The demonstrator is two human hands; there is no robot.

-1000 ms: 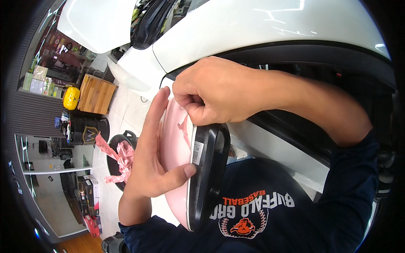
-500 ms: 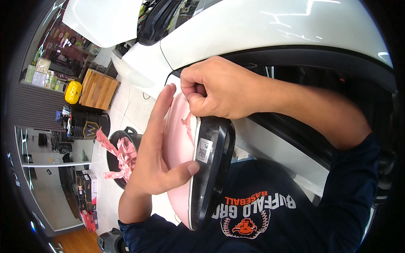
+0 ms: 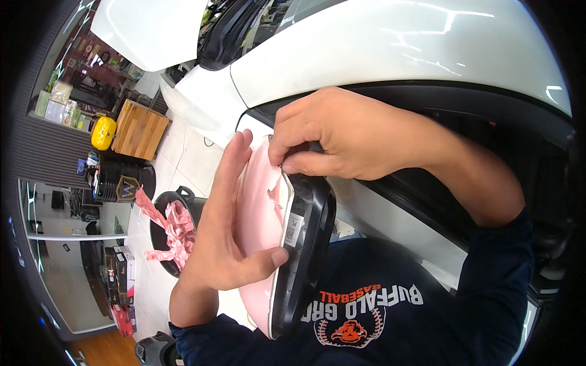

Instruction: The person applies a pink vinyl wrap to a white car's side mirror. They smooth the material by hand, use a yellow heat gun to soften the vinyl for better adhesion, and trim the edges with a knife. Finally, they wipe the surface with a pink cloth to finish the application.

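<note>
Two bare hands occupy the centre of the frame. We see the left hand [image 3: 223,244] spread wide against the pink film [image 3: 259,207], its thumb over the edge of the black mirror housing [image 3: 311,204], itself mid-frame; the right hand [image 3: 336,137] brings thumb and forefinger together, apparently pinching the film's upper edge. We judge the film thin, soft and easily torn, best taken close to its edge; the housing seems stiff and smooth, best braced by palm and thumb. Outward, we note a glossy white car body [image 3: 366,49] at upper right, pale floor tiles [image 3: 186,161] and a black bin [image 3: 197,204] of crumpled pink scraps [image 3: 178,226] left of centre, and a wooden cabinet [image 3: 140,129] at upper left.
</note>
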